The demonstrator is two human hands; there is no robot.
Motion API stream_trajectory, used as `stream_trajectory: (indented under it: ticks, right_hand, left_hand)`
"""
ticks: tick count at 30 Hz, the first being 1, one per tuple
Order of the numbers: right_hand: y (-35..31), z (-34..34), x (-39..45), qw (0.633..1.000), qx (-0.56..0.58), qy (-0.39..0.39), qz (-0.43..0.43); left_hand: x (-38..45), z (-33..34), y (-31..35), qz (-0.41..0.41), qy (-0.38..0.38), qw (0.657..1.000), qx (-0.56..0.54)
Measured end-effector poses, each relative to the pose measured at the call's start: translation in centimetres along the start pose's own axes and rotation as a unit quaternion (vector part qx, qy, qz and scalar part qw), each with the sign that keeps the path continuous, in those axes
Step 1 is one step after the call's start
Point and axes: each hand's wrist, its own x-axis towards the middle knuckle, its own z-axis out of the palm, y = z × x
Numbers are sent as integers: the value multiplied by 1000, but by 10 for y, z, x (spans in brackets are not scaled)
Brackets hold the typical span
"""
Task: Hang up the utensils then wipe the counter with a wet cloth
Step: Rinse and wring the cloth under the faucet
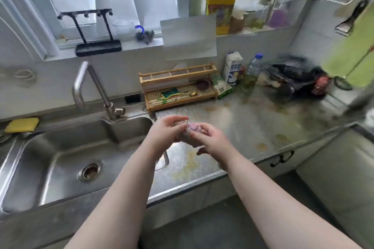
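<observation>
Gripping bunched pink cloth (191, 128): left hand (164, 130) and right hand (208, 137), above surface (253, 125) at sink (60, 155) rim. Stained surface open rightward; wooden rack (180, 89) behind. Cloth mostly hidden, blurred.

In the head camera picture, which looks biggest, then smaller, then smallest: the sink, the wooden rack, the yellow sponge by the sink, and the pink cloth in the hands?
1. Sink, by far the largest.
2. Wooden rack.
3. Yellow sponge and pink cloth: unsure. The cloth is bunched and mostly hidden between the left hand and right hand, and it is nearer the camera.
</observation>
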Motion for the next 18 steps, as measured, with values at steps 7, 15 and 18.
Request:
stream_trajectory:
  ticks: [7, 15, 18]
  right_hand:
    - [10, -99, -35, 959, 208, 194, -1]
    - [-2, -177, -34, 939, 244, 242, -10]
    - [-6, -203, -23, 958, 170, 230, -22]
  left_hand:
    - [-4, 89, 22, 29, 25, 995, 87]
    - [28, 151, 31, 1, -153, 965, 214]
    - [49, 185, 41, 34, -213, 962, 167]
